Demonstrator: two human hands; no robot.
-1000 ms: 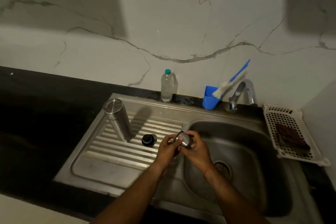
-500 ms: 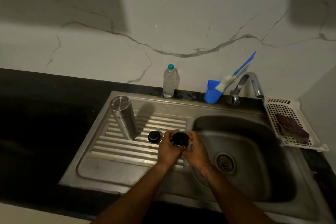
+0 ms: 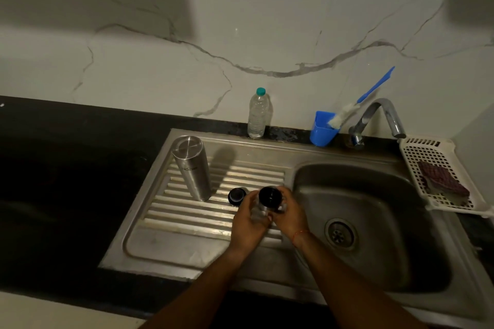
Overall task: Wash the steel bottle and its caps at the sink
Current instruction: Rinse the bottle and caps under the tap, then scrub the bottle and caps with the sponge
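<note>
Both hands [image 3: 247, 219] [image 3: 291, 218] grip the steel cap [image 3: 270, 197], dark mouth facing up.

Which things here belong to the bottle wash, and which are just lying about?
In the job: steel bottle standing on the drainboard; small black cap beside it; steel cap held by left hand and right hand; sink basin; tap.

Lying about: plastic water bottle; blue cup holding a brush; white basket holding a scrub pad.
</note>
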